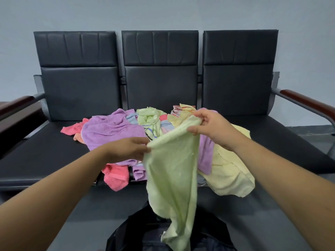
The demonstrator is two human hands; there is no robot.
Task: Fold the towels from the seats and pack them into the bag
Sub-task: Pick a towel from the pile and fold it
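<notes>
Left hand: my left hand (130,148) pinches one corner of the pale green towel (172,169) between thumb and curled fingers, low over the middle seat.
Right hand: my right hand (208,126) grips the towel's top edge farther along, with the fingers curled over a bunched fold. It sits higher and farther back than the left.
Green towel: held up between both hands, clear of the heap. The top edge stretches on a slant from left hand to right, and the rest hangs loose and creased down past the seat front.
Pile: unfolded towels lie heaped on the middle seat. I see a purple towel (112,131) on the left and a pink towel (116,176) drooping over the front edge. A yellow towel (233,171) spills over the front on the right, and striped and patterned cloths are tangled behind.
Seats: a row of three black padded seats (45,154) stands against a pale wall (163,13), with a dark wooden armrest (304,102) at the right end.
Bag: a dark bag (141,232) sits on the floor just in front of the middle seat, between my forearms. The towel's lower end hangs in front of it. I cannot tell from here whether anything is inside.
</notes>
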